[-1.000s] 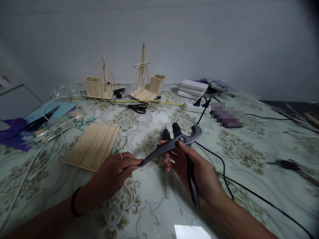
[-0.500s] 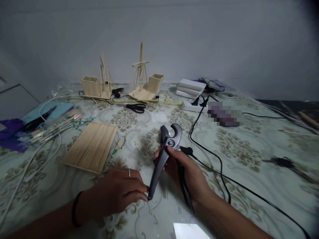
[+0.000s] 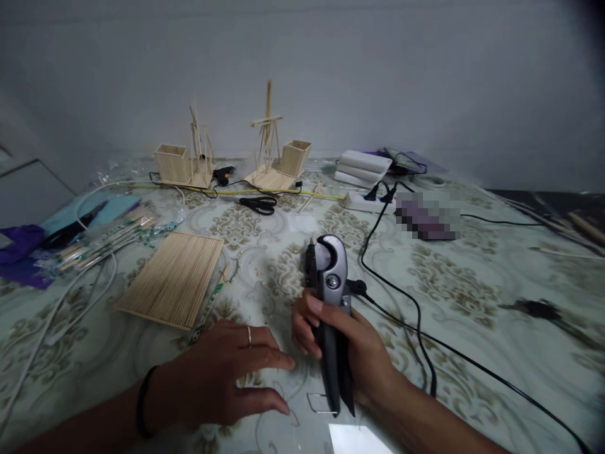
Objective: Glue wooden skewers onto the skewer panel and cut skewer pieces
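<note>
My right hand (image 3: 350, 340) is wrapped round the handles of a grey-and-black pipe cutter (image 3: 333, 280), its hooked jaw pointing away from me. The handles lie close together, and a thin wire loop (image 3: 317, 403) sticks out at their lower end. My left hand (image 3: 231, 372) hovers to the left of the cutter, fingers apart and holding nothing, with a ring on one finger. A black piece with a cable (image 3: 357, 287) shows just behind the cutter; the rest of it is hidden. Left of centre lies a flat panel of thin wooden sticks (image 3: 172, 280).
Two stick models with boxes (image 3: 171, 164) stand along the wall. Black scissors (image 3: 258, 205), a glue gun (image 3: 224, 174) and a power strip (image 3: 366, 201) lie towards the back. Bagged sticks (image 3: 113, 243) are at left; a black cable (image 3: 416, 302) crosses the right side.
The cutter's handles have come together and the tool has turned more upright in my right hand. My left fingers have let go of the handle end and spread apart.
</note>
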Tool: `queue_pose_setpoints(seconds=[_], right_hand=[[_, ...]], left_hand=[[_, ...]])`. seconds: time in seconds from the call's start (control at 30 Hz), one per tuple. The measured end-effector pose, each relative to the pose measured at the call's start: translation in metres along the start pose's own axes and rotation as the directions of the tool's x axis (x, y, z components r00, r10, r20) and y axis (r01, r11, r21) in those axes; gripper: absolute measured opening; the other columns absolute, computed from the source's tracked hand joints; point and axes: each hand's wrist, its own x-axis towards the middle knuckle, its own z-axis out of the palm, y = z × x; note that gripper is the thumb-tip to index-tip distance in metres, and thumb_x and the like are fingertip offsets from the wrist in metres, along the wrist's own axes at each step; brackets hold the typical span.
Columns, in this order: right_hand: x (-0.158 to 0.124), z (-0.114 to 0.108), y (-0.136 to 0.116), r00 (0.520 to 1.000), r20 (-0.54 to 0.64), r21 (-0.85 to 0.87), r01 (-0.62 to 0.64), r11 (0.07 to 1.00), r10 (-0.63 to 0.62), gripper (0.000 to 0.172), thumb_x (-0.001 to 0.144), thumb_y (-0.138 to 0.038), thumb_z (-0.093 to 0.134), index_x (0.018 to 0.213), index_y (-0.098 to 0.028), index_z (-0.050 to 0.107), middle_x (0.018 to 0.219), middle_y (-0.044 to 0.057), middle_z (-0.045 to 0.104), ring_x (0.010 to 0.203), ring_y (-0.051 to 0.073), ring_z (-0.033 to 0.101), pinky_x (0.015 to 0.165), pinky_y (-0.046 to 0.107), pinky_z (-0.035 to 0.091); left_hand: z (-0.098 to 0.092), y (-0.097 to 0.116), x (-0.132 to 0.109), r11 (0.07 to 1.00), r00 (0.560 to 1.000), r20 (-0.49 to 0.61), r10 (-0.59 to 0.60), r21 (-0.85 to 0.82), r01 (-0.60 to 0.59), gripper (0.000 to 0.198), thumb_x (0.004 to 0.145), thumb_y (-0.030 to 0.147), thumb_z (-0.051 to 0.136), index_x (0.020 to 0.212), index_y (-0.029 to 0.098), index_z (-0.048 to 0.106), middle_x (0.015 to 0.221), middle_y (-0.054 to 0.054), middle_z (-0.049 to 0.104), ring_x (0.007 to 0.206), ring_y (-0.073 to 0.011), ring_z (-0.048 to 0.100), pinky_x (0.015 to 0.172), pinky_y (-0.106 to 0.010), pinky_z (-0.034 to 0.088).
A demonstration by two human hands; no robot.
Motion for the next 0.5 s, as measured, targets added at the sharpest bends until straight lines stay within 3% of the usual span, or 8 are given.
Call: queue_pose_setpoints(seconds=[0.1, 0.2, 0.33, 0.5], right_hand=[[-0.0005, -0.0006, -0.0013, 1.000, -0.008, -0.001, -0.006, 1.000, 0.006, 0.047, 0.082, -0.053, 0.081, 0.067, -0.023, 0.049, 0.054, -0.005, 0.049, 0.046, 0.010, 0.036, 0.054, 0.028, 0.036], [0.0003, 0.0002, -0.0016, 0.998, -0.051, -0.017, 0.031, 0.999, -0.032, 0.050, 0.081, -0.059, 0.080, 0.066, -0.023, 0.049, 0.055, -0.004, 0.049, 0.050, 0.012, 0.037, 0.054, 0.028, 0.032], [0.0039, 0.0021, -0.0002, 0.974, -0.182, -0.038, 0.128, 0.991, -0.133, 0.054, 0.079, -0.065, 0.081, 0.066, -0.023, 0.050, 0.059, -0.003, 0.048, 0.060, 0.015, 0.040, 0.059, 0.027, 0.036], [0.0060, 0.0036, 0.0028, 0.930, -0.261, -0.066, 0.252, 0.966, -0.260, 0.052, 0.083, -0.067, 0.078, 0.070, -0.024, 0.053, 0.066, -0.002, 0.052, 0.066, 0.016, 0.045, 0.064, 0.027, 0.040]], left_hand=[[-0.0025, 0.0009, 0.0012, 1.000, 1.000, -0.001, -0.005, 0.007, 0.005, 0.045, 0.099, 0.062, 0.066, 0.121, 0.024, 0.075, 0.105, -0.004, 0.082, 0.089, -0.0205, 0.079, 0.078, -0.030, 0.055], [-0.0044, 0.0017, 0.0018, 1.000, 0.999, 0.016, -0.028, 0.007, 0.028, 0.050, 0.099, 0.065, 0.063, 0.126, 0.024, 0.073, 0.110, -0.006, 0.082, 0.092, -0.0216, 0.079, 0.080, -0.031, 0.057], [-0.0054, 0.0022, 0.0024, 0.996, 0.996, 0.036, -0.085, -0.011, 0.086, 0.066, 0.091, 0.072, 0.068, 0.135, 0.023, 0.069, 0.118, -0.009, 0.081, 0.088, -0.0224, 0.078, 0.083, -0.034, 0.060], [-0.0026, 0.0022, 0.0044, 0.991, 0.991, 0.075, -0.108, -0.071, 0.114, 0.070, 0.087, 0.066, 0.078, 0.141, 0.023, 0.065, 0.133, -0.012, 0.076, 0.107, -0.0272, 0.077, 0.093, -0.038, 0.062]])
